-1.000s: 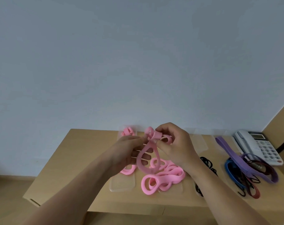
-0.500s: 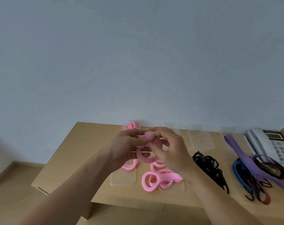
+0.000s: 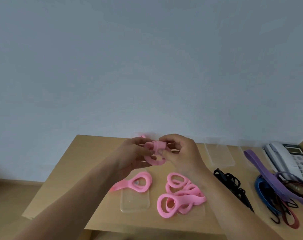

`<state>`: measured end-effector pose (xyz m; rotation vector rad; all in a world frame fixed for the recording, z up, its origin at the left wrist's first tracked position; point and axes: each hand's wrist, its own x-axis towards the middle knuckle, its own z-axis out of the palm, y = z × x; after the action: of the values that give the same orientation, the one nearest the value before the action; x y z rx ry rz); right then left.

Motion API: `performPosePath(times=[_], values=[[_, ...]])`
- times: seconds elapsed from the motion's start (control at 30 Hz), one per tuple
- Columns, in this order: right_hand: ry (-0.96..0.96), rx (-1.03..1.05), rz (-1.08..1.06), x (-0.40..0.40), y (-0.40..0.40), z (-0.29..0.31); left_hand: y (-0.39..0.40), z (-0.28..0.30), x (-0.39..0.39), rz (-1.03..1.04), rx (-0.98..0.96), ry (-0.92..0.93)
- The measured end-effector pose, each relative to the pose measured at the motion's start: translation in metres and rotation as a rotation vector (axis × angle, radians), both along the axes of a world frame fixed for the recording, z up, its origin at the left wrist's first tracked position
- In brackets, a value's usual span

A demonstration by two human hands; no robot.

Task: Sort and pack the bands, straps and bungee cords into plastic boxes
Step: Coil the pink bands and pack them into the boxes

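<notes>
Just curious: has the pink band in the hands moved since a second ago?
Yes. The pink band has been drawn up, clear of the pink pile it overlapped.

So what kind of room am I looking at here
Probably an office or a home workspace: a wooden desk stands against a plain wall, with a white desk phone at its right end.

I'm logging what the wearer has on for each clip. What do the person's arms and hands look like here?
Both forearms are bare as far as the frame shows: no sleeves or cuffs. The left hand and right hand wear no gloves, and no watch, bracelet or ring shows. Nothing is marked on them.
</notes>
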<state>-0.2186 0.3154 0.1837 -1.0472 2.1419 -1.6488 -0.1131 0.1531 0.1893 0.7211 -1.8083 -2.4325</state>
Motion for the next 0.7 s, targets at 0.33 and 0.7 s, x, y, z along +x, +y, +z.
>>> performPosePath(times=[0.33, 0.7], values=[[0.307, -0.035, -0.094, 0.001, -0.065, -0.034, -0.066, -0.027, -0.025, -0.036, 0.217, -0.058], [0.358, 0.166, -0.061, -0.002, -0.121, -0.076, -0.132, -0.074, -0.040, 0.058, 0.361, -0.178]])
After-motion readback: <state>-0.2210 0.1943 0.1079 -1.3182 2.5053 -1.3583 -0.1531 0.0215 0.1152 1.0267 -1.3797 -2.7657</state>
